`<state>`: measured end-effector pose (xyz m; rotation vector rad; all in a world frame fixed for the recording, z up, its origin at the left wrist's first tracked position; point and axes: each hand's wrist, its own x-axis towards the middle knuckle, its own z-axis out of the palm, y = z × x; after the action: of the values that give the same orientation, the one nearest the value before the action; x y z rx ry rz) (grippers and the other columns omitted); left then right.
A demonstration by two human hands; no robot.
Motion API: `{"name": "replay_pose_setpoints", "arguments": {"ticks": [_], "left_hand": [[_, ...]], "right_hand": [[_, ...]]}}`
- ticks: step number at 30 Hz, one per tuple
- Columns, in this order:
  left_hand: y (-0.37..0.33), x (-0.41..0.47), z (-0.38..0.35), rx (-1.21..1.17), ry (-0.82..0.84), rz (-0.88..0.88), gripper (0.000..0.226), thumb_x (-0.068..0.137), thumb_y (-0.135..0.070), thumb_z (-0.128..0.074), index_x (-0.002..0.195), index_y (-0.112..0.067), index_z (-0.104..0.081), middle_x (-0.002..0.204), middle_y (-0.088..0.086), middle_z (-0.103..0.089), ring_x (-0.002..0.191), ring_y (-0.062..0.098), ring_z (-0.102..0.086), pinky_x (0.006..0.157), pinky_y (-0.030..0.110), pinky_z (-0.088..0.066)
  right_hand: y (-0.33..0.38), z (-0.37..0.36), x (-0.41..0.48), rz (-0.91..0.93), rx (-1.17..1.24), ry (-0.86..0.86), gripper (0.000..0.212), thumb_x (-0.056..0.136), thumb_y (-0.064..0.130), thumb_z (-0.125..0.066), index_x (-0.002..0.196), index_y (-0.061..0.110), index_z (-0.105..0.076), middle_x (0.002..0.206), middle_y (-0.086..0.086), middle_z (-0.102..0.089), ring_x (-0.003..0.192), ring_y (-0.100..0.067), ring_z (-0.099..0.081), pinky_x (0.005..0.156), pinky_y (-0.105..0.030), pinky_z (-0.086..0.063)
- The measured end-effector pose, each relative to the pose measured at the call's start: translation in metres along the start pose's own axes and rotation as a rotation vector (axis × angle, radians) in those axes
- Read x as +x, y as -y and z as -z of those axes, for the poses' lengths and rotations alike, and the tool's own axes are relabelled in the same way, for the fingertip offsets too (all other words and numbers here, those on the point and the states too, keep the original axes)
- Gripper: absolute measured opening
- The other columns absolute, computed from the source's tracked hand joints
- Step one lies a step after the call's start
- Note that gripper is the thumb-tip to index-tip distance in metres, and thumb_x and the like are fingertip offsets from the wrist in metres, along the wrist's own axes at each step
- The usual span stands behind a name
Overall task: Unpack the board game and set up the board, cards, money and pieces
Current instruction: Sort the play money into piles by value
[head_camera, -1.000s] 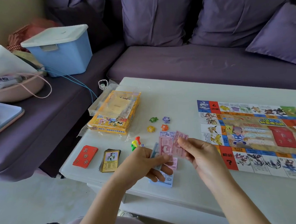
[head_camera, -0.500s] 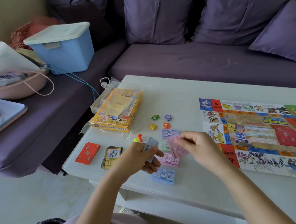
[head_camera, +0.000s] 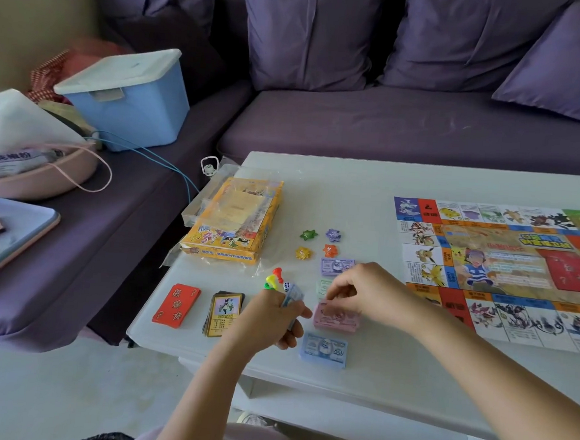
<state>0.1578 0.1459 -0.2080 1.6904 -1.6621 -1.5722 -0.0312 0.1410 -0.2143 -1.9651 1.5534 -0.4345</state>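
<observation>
The game board [head_camera: 505, 269] lies unfolded at the right of the white table [head_camera: 374, 373]. My left hand [head_camera: 268, 318] grips a thin stack of blue notes [head_camera: 293, 294]. My right hand [head_camera: 366, 290] rests its fingertips on the pink money pile [head_camera: 336, 317]. A purple pile [head_camera: 335, 266] lies beyond it, a blue 500 pile [head_camera: 324, 349] nearer me, and a green pile [head_camera: 323, 285] is partly hidden by my right hand. Several star tokens [head_camera: 318, 242], coloured pawns [head_camera: 275, 276] and a die [head_camera: 286, 285] sit left of the money. A red card deck [head_camera: 176, 304] and a property card deck [head_camera: 224, 313] lie at front left.
The yellow game box [head_camera: 233, 219] in clear wrap sits at the table's left edge. A purple sofa [head_camera: 391, 124] runs behind and to the left, carrying a blue lidded bin [head_camera: 129, 95], a pink bowl [head_camera: 37, 174] and a tray [head_camera: 13, 231].
My right hand carried a pink note down from in front of me onto the pink pile. My left hand lowered slightly, keeping only the blue notes.
</observation>
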Motion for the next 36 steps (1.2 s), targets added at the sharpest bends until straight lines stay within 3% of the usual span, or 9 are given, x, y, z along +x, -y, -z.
{"name": "replay_pose_setpoints", "arguments": {"ticks": [4,6,9,12,16,20,24,28,36], "left_hand": [[0.002,0.002,0.000,0.050,0.001,-0.005,0.025,0.099,-0.013,-0.043,0.092,-0.007,-0.066,0.062,0.002,-0.061,0.045,0.008,-0.053,0.045,0.016,-0.043],[0.002,0.004,0.000,0.073,-0.008,-0.011,0.026,0.099,-0.014,-0.043,0.089,-0.009,-0.066,0.066,0.000,-0.063,0.048,0.006,-0.055,0.047,0.015,-0.045],[0.003,0.007,-0.001,0.043,-0.024,-0.011,0.025,0.099,-0.013,-0.044,0.093,-0.004,-0.066,0.073,0.001,-0.064,0.057,0.008,-0.058,0.054,0.018,-0.049],[0.002,0.007,-0.003,-0.030,-0.025,-0.009,0.023,0.099,-0.013,-0.045,0.095,-0.004,-0.066,0.076,0.002,-0.065,0.062,0.010,-0.060,0.059,0.018,-0.051],[0.003,0.006,-0.004,-0.065,-0.023,-0.003,0.020,0.098,-0.013,-0.047,0.093,-0.007,-0.066,0.076,0.001,-0.065,0.063,0.009,-0.060,0.058,0.017,-0.049],[0.004,0.006,-0.003,-0.025,-0.013,-0.035,0.022,0.099,-0.015,-0.046,0.099,-0.007,-0.066,0.079,0.001,-0.064,0.065,0.009,-0.057,0.058,0.017,-0.047],[0.008,0.008,-0.002,0.226,-0.010,-0.168,0.018,0.097,-0.029,-0.049,0.088,-0.028,-0.064,0.088,0.013,-0.063,0.074,0.016,-0.055,0.071,0.034,-0.051],[0.010,0.009,-0.001,0.363,0.050,-0.184,0.016,0.097,-0.037,-0.048,0.088,-0.024,-0.052,0.084,0.004,-0.050,0.072,0.014,-0.045,0.061,0.026,-0.031],[0.008,0.007,-0.001,0.360,0.042,-0.153,0.027,0.095,-0.038,-0.052,0.088,-0.012,-0.058,0.079,0.009,-0.048,0.072,0.016,-0.043,0.058,0.027,-0.028]], "right_hand": [[-0.004,0.014,-0.007,-0.025,-0.031,-0.125,0.020,0.077,0.033,-0.077,0.093,0.021,-0.075,0.082,0.007,-0.068,0.075,-0.004,-0.062,0.070,-0.020,-0.049],[-0.004,0.019,-0.010,-0.016,-0.119,-0.109,0.022,0.077,0.033,-0.078,0.093,0.019,-0.073,0.084,0.010,-0.064,0.072,0.000,-0.057,0.066,-0.011,-0.042],[-0.004,0.014,-0.017,-0.032,-0.246,-0.032,0.029,0.078,0.035,-0.076,0.102,0.022,-0.068,0.096,0.010,-0.062,0.076,0.002,-0.052,0.067,-0.010,-0.039],[-0.005,0.003,-0.023,-0.070,-0.302,0.008,0.035,0.078,0.034,-0.075,0.109,0.021,-0.064,0.106,0.007,-0.061,0.091,-0.009,-0.055,0.080,-0.023,-0.045],[-0.005,-0.003,-0.026,-0.104,-0.272,-0.041,0.030,0.080,0.032,-0.073,0.105,0.019,-0.063,0.101,0.006,-0.060,0.089,-0.010,-0.054,0.073,-0.021,-0.041],[-0.006,-0.005,-0.029,-0.212,-0.136,-0.154,0.026,0.076,0.038,-0.077,0.085,0.019,-0.062,0.075,0.012,-0.053,0.072,-0.009,-0.052,0.059,-0.020,-0.037],[-0.007,-0.012,-0.033,-0.310,-0.058,-0.184,0.033,0.070,0.045,-0.080,0.079,0.019,-0.062,0.073,0.010,-0.057,0.072,-0.011,-0.056,0.058,-0.022,-0.038],[-0.010,-0.015,-0.033,-0.372,0.076,-0.205,0.023,0.073,0.037,-0.080,0.074,0.019,-0.066,0.068,0.011,-0.060,0.062,-0.004,-0.053,0.051,-0.017,-0.034],[-0.017,-0.011,-0.034,-0.406,0.225,-0.167,0.015,0.078,0.031,-0.078,0.070,0.020,-0.073,0.068,-0.002,-0.070,0.055,-0.011,-0.053,0.055,-0.024,-0.039]]}}
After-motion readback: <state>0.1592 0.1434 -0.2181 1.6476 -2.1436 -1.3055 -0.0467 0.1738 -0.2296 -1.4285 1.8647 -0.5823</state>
